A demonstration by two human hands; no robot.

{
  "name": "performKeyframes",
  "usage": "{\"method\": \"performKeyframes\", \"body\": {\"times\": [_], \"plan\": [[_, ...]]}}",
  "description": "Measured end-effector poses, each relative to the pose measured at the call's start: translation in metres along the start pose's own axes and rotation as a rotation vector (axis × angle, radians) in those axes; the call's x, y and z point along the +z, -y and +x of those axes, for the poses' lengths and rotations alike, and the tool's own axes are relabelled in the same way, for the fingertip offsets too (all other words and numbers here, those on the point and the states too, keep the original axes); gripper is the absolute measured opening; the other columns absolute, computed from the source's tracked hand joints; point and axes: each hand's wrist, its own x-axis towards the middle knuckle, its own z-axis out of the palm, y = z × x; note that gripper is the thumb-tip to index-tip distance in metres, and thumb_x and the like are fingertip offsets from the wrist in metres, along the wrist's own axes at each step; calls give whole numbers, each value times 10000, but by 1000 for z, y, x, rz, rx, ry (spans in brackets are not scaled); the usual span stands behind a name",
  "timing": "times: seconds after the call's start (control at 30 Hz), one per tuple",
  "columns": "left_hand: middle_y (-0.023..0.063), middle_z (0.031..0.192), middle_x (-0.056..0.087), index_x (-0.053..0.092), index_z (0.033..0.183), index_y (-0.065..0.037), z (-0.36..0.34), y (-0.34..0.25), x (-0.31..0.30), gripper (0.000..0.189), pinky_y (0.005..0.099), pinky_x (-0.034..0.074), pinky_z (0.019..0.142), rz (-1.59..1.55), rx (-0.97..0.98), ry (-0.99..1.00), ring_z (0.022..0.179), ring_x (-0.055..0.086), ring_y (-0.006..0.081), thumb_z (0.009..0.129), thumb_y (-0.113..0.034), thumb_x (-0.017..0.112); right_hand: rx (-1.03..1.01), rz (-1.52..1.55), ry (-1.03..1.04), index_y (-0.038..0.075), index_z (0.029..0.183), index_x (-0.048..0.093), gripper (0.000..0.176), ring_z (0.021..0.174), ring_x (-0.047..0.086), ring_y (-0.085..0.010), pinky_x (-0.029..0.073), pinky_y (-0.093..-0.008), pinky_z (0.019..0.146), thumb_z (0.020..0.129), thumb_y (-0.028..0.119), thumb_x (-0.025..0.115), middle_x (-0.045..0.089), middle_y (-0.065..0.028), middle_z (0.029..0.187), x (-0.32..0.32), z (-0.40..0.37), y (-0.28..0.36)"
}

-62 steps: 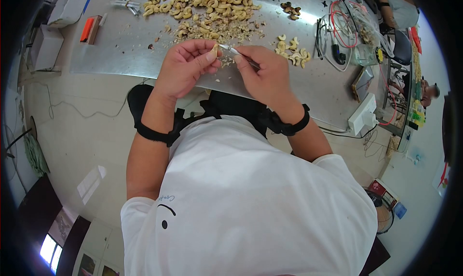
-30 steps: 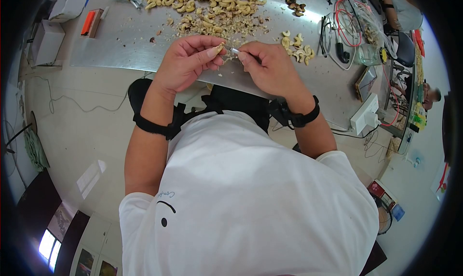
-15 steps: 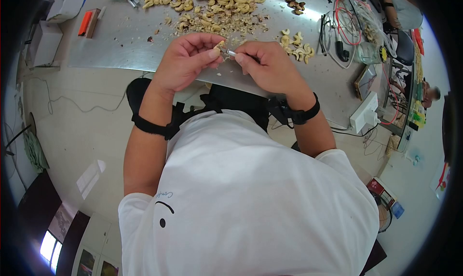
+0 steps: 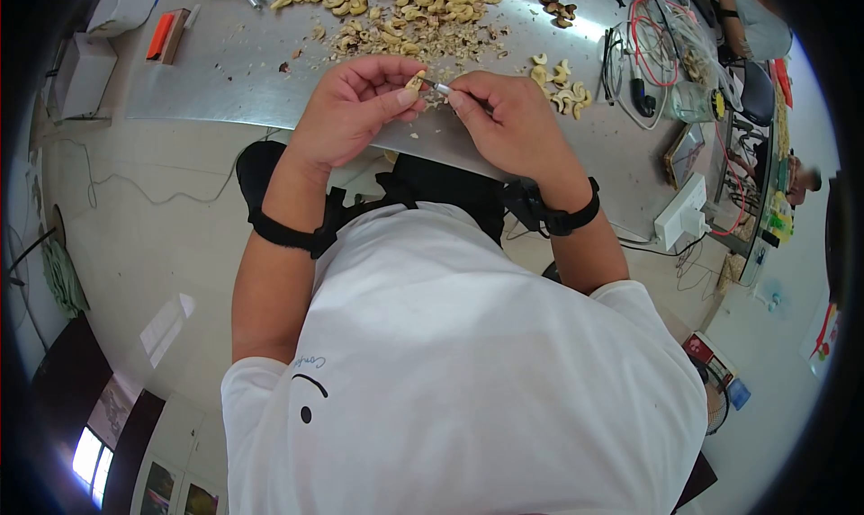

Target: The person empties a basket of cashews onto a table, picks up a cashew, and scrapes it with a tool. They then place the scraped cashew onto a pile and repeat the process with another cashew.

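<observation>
Between the thumb and fingers of my left hand (image 4: pixel 364 106) is a cashew (image 4: pixel 415 82). My right hand (image 4: pixel 508 119) grips a small metal tool (image 4: pixel 439 87), whose thin tip points at the cashew; whether it touches is too small to tell. Beyond my hands lies a large pile of cashews (image 4: pixel 436 7), with crumbs and skin bits (image 4: pixel 450 45) on its near side. To the right of my right hand is a smaller group of pale cashews (image 4: pixel 565 92). A few dark pieces (image 4: pixel 558 9) lie farther back.
The metal table (image 4: pixel 216 92) carries an orange-and-brown block (image 4: pixel 167 36) at left. At right are tangled cables (image 4: pixel 643 56), a clear jar (image 4: pixel 688 101) and a white power strip (image 4: pixel 681 214). Another person's arm (image 4: pixel 727 16) shows at the top right.
The cashew and the tool tip have shifted slightly right and up in my hands, and the tool slants a little more. The whole table view has moved slightly.
</observation>
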Motion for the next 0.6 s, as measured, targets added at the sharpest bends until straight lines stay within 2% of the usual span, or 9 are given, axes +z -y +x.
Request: {"method": "performKeyframes", "body": {"times": [0.17, 0.27, 0.37, 0.6], "plan": [[79, 1068, 736, 670, 1264, 13, 1, 2, 2, 310, 268, 600, 835, 60, 42, -13, 928, 719, 132, 957, 3, 701, 64, 68, 105, 25, 920, 734, 149, 685, 668, -388, 519, -438, 626, 914, 157, 665, 683, -187, 752, -4, -2, 2], [73, 1056, 736, 676, 1256, 13, 1, 3, 3, 309, 267, 600, 834, 84, 56, -32, 927, 717, 127, 950, 0, 712, 132, 103, 52, 31, 927, 740, 160, 694, 671, -385, 524, -436, 634, 917, 170, 661, 686, -186, 757, -3, -6, -2], [68, 1049, 735, 680, 1249, 12, 1, 5, 3, 309, 267, 601, 830, 84, 58, -47, 920, 714, 122, 943, -6, 723, 59, -6, 29, 29, 923, 739, 176, 692, 668, -391, 525, -438, 637, 920, 183, 654, 688, -186, 760, -5, -4, 1], [65, 1086, 720, 662, 1268, 25, 0, 3, 2, 331, 260, 577, 811, 127, 34, -41, 911, 698, 119, 941, 22, 718, 33, -67, 7, 20, 896, 722, 174, 702, 673, -396, 531, -451, 643, 921, 173, 644, 690, -191, 763, -3, -5, 4]]}}
